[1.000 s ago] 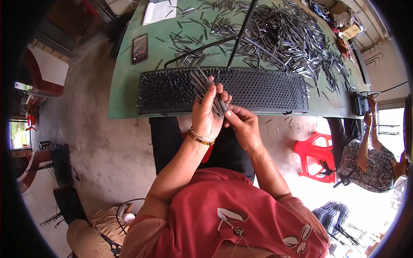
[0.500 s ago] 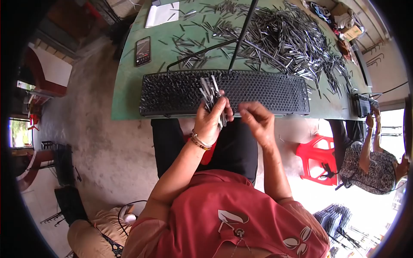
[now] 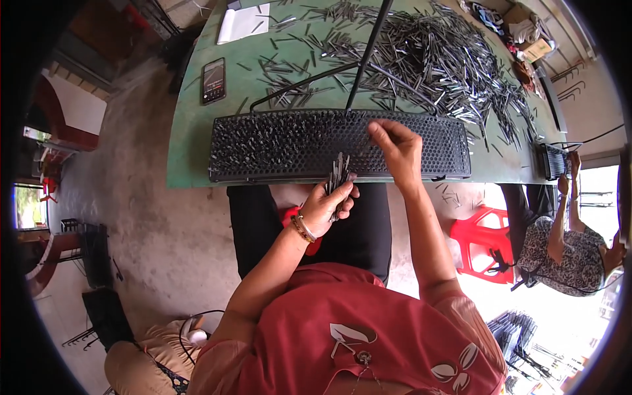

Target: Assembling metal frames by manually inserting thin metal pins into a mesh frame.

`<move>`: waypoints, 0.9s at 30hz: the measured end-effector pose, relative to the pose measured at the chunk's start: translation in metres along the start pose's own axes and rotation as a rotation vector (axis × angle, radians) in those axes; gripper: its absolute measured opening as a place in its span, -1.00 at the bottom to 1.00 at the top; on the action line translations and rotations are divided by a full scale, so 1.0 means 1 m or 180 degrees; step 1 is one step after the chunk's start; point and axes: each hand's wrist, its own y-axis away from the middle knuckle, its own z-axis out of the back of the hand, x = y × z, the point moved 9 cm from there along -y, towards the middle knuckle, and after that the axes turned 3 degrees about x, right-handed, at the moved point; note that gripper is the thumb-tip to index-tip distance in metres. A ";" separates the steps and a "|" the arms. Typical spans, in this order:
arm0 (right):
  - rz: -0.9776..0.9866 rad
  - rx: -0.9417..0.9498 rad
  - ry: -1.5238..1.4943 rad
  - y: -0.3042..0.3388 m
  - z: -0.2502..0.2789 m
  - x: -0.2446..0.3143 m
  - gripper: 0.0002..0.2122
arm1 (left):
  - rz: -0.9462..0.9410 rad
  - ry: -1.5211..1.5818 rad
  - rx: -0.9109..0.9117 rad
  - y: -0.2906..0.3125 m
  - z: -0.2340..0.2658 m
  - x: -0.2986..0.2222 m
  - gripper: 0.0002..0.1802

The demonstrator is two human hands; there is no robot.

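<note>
A long black perforated rack point(image 3: 438, 150) lies along the table's near edge. Its left part is thick with small dark strips point(image 3: 263, 138) standing up in the holes, while the right part shows bare holes. In front of the rack's near edge, my left hand point(image 3: 329, 205) is closed round a bundle of thin dark metal strips point(image 3: 339, 170), their ends fanning upward. My right hand point(image 3: 401, 150) hovers over the right half of the rack, thumb and forefinger together in a pinch. Whatever sits in that pinch is too small to make out.
Behind the rack rises its black rod frame point(image 3: 368, 49). A large heap of loose strips point(image 3: 454, 62) covers the green table's point(image 3: 191, 148) far right. At the far left lie a phone point(image 3: 214, 81) and a notepad point(image 3: 243, 25). A person works beside a red stool point(image 3: 484, 240) at right.
My left hand has dropped toward me with the bundle, away from above the rack. The right hand has risen from the near edge to over the rack's holes.
</note>
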 end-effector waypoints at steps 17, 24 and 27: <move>0.1916 -0.0224 0.1626 -0.032 -0.031 0.017 -0.87 | 0.0281 -0.0340 -0.0417 0.000 0.023 0.007 -0.73; 0.2355 -0.0335 0.2468 -0.025 -0.039 0.029 -0.91 | 0.0348 -0.0480 -0.0464 0.003 0.027 0.011 -0.72; 0.2341 -0.0136 0.2701 -0.022 -0.045 0.028 -0.89 | 0.0327 -0.0502 -0.0389 0.005 0.022 0.009 -0.71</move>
